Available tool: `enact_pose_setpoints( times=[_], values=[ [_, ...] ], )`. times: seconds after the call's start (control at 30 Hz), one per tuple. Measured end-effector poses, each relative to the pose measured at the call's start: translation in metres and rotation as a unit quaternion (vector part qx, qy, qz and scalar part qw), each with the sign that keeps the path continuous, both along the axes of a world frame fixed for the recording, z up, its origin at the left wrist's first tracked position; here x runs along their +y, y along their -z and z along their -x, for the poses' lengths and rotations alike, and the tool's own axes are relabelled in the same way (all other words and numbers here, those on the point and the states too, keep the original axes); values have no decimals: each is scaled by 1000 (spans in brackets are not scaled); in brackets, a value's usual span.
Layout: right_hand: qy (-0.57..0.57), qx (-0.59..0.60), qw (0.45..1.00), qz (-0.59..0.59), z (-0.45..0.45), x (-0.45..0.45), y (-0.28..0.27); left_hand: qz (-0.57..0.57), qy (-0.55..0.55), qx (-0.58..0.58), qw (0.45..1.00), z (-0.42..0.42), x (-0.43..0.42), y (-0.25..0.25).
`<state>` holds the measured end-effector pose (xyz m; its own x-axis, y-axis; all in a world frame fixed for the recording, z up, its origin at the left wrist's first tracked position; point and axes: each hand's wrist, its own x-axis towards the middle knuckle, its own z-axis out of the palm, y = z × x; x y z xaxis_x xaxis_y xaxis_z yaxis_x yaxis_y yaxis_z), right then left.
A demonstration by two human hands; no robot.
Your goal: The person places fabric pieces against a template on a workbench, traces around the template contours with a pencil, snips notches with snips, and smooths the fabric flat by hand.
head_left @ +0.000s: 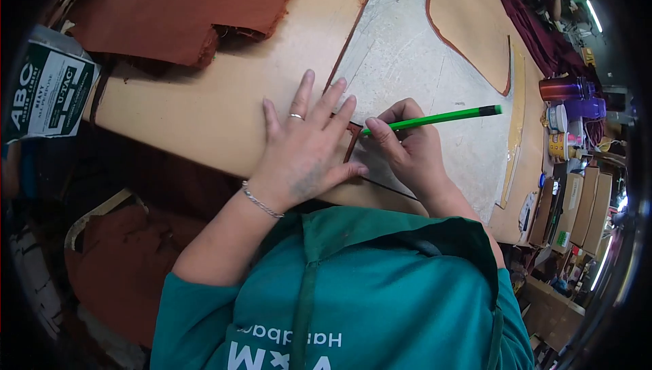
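We see a teal short-sleeved shirt with white lettering, a darker green apron with narrow straps, a ring on the left hand and a silvery chain bracelet.

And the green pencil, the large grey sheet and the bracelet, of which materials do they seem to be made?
Green pencil: probably wood or plastic, with a smooth, bright green finish.
Grey sheet: perhaps metal or stiff board; its pale, dull surface shows scratches.
Bracelet: likely metal, silver-coloured and shiny, in a chain-like pattern.
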<state>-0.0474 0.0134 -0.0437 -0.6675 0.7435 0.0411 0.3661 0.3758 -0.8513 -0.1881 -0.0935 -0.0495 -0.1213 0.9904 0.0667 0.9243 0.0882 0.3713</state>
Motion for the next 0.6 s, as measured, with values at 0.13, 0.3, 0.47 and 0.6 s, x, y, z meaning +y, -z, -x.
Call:
enact_pose_setpoints(
  times=[0.13,0.3,0.47,0.6],
  values=[
    [32,-39,998,-30,6,-2,-1,4,-12,8,1000,-5,-4,9],
    [-14,-11,994,-110,8,-7,0,-1,-17,4,1000,-4,-2,9],
    [-103,9,992,-73,-4,-25,4,-23,-22,7,999,-4,-2,13],
    [-21,-36,997,-60,4,-12,-1,-25,-24,-10,999,-4,-2,12]
  ],
)
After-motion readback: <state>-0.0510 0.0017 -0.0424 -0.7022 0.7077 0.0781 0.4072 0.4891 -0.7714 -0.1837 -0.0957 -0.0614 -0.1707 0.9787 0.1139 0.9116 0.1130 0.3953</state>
